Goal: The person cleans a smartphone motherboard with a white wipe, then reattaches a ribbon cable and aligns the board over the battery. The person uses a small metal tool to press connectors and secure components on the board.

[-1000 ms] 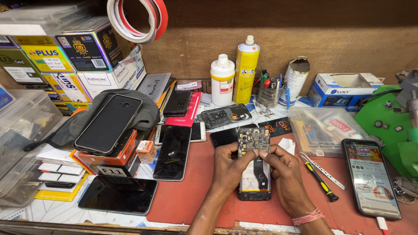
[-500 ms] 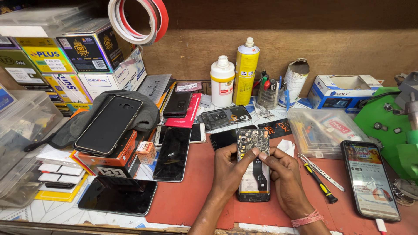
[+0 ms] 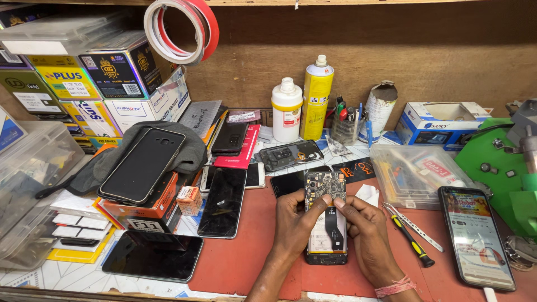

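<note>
On red matting, my left hand (image 3: pixel 293 221) and right hand (image 3: pixel 366 229) gripped an opened phone (image 3: pixel 326 219) between them, circuitry exposed.

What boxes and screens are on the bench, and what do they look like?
Stacked boxes: back left, yellow, black, white.
Orange box: under a dark phone.
Blue-white box: back right, open top.
Lit phone: right, colourful screen.
Opened phone: between left hand and right hand.

Opened phone (image 3: pixel 326 221) left of screwdriver (image 3: pixel 411 241)
</note>
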